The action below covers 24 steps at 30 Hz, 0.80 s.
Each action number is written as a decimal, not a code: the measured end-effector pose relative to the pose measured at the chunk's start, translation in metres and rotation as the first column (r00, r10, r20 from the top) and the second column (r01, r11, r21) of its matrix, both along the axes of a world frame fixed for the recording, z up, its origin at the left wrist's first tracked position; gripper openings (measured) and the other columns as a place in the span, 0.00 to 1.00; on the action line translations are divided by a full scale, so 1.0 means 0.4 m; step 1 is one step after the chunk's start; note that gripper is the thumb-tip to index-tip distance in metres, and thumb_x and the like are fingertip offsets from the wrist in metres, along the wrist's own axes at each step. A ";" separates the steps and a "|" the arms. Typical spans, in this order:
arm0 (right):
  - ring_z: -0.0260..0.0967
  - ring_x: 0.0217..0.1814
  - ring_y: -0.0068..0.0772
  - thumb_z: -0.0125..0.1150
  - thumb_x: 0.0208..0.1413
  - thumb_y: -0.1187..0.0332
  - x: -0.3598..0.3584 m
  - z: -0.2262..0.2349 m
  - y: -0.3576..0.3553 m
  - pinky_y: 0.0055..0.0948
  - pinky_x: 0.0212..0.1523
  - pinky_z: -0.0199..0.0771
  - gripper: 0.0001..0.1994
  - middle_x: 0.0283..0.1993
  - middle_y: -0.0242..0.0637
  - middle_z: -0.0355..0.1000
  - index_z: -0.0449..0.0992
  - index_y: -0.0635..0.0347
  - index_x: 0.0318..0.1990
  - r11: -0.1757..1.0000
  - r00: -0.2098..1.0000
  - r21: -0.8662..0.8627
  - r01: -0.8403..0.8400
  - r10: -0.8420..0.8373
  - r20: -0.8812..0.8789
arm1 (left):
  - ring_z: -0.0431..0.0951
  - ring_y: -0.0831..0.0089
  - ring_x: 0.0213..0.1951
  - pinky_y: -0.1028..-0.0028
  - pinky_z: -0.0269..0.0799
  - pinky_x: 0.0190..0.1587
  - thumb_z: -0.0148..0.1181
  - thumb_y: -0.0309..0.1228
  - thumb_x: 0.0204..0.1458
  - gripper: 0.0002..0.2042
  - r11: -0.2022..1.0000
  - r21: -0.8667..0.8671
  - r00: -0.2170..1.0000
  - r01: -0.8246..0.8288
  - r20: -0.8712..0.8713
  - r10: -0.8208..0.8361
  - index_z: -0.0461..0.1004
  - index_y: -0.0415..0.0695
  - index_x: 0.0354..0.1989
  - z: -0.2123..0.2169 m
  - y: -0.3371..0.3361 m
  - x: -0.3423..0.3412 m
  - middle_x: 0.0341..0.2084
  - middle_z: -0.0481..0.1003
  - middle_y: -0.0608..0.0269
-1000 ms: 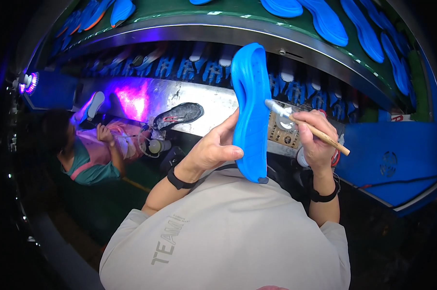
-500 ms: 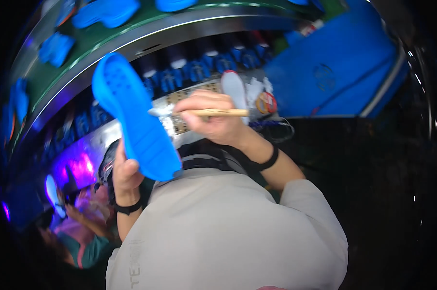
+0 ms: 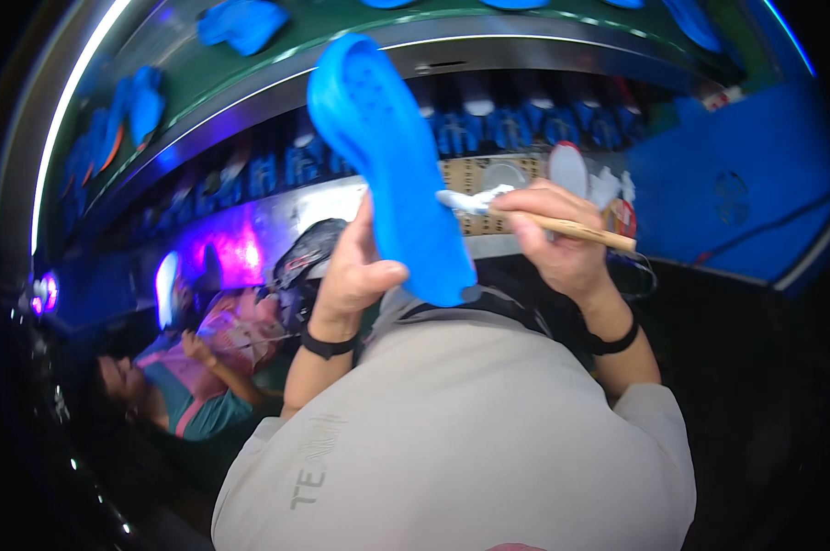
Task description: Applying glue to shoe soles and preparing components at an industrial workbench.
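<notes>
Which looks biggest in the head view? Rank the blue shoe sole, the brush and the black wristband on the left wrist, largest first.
1. Blue shoe sole, by far the largest.
2. Brush, long but thin and partly hidden by the right hand.
3. Black wristband, smallest.

At ten to twelve o'clock a green belt (image 3: 277,64) curves past, carrying loose blue soles (image 3: 242,20). Under it, a row of dark racks (image 3: 488,129) runs along a metal shelf (image 3: 277,216). At three o'clock stands a blue bin (image 3: 736,197). At eight o'clock, possibly seated, another person (image 3: 190,376) works.
</notes>
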State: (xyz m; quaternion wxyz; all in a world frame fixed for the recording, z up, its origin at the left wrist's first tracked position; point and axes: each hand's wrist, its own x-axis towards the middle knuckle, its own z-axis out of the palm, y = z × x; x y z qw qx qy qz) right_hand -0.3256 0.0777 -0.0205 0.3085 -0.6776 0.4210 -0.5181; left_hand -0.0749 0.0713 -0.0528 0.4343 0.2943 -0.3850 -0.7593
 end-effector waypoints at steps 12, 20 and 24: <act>0.67 0.23 0.30 0.60 0.47 0.78 0.021 0.021 0.017 0.28 0.28 0.67 0.06 0.23 0.36 0.72 0.80 0.65 0.33 0.967 0.966 0.091 -0.239 0.246 -0.078 | 0.66 0.62 0.64 0.61 0.61 0.66 0.76 0.35 0.37 0.53 0.998 -0.043 0.999 -0.052 0.002 0.052 0.49 0.41 0.73 0.008 0.020 0.062 0.63 0.64 0.55; 0.69 0.25 0.31 0.60 0.46 0.79 0.075 0.030 0.020 0.29 0.29 0.69 0.06 0.25 0.38 0.74 0.80 0.65 0.33 0.972 0.967 0.059 -0.227 0.232 -0.103 | 0.66 0.62 0.64 0.60 0.60 0.67 0.76 0.29 0.37 0.54 0.991 -0.100 0.996 -0.085 -0.032 0.082 0.47 0.43 0.74 0.011 0.036 0.107 0.65 0.63 0.55; 0.67 0.23 0.31 0.60 0.46 0.79 0.084 0.027 0.026 0.28 0.28 0.67 0.07 0.24 0.37 0.74 0.81 0.66 0.33 0.961 0.963 0.123 -0.249 0.259 -0.070 | 0.68 0.60 0.62 0.59 0.64 0.64 0.73 0.34 0.42 0.52 0.990 -0.113 0.996 -0.083 -0.052 0.078 0.45 0.43 0.74 0.000 0.039 0.138 0.64 0.63 0.53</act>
